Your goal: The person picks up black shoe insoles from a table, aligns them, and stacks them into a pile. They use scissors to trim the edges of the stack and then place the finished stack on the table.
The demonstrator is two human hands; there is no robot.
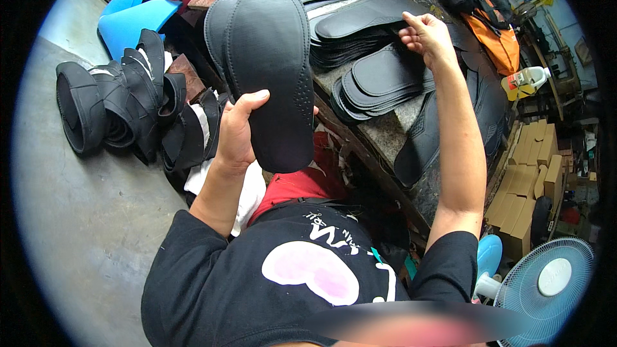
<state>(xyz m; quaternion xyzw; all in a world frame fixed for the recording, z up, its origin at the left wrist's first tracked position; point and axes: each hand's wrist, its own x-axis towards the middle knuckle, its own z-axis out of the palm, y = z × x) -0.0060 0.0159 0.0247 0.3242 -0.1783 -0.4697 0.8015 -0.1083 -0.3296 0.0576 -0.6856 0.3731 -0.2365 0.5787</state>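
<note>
The black leather shoe insoles (270,71), a few long oval pieces held together as one flat bundle, stood upright near the centre of the head view, a little toward eleven o'clock. The left hand (236,132) gripped the bundle low on its edge, thumb across the front and the fingers (315,110) wrapped behind, so the hand was closed firmly on it. One face showed a patch of small punched holes.

At one o'clock the right hand (427,37) reached out to the stacks of flat black insole pieces (379,77) lying on the stone-topped desk (385,130). Its fingers were drawn narrow, pinched at the edge of the top piece of the farther stack (363,19); whether they had actually lifted it could not be told.

Toward nine o'clock, a heap of black stitched shoe uppers (122,99) lay on the grey floor (83,218), with blue plastic sheets (132,16) behind them at eleven o'clock. At two o'clock an orange and black bag (498,42) sat at the desk's far end, and a white plastic bottle with a yellow label (526,81) lay just beside it. Brown cardboard boxes (524,180) were piled at three o'clock, and a light blue electric fan (546,283) stood at five o'clock. The person's black shirt with a pink and white print (302,270) filled the six o'clock edge.
</note>
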